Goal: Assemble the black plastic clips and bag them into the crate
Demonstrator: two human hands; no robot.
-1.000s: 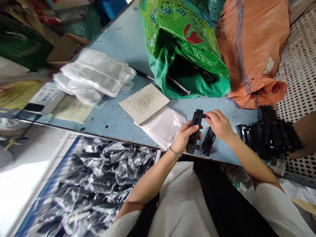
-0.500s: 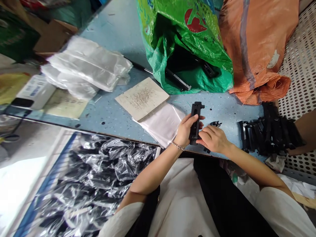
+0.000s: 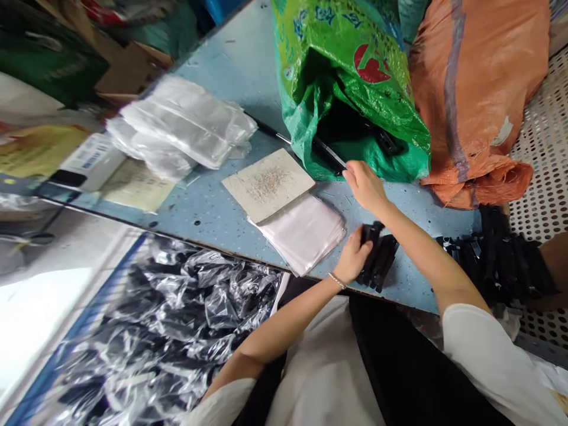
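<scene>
My left hand (image 3: 354, 258) is closed around a black plastic part (image 3: 371, 234) near the table's front edge. Right beside it lie several similar black pieces (image 3: 387, 260) in a row, partly covered by the hand. My right hand (image 3: 364, 188) is stretched forward to the mouth of the green plastic bag (image 3: 402, 89). Its fingertips pinch the near end of a long black part with a silver strip (image 3: 329, 155), which sticks out of the bag. More black parts show dimly inside the bag.
White plastic sleeves (image 3: 306, 236) lie under a speckled board (image 3: 268, 184). Clear bags (image 3: 190, 121) are heaped at left. An orange sack (image 3: 483, 89) and a pile of black parts (image 3: 501, 260) stand right, by another person's arm (image 3: 554, 269). Below left, a crate holds wrapped black items (image 3: 177, 331).
My right hand has left the black part between both hands and moved forward to the bag. My left hand has shifted slightly right and down, next to the row. The view has shifted.
</scene>
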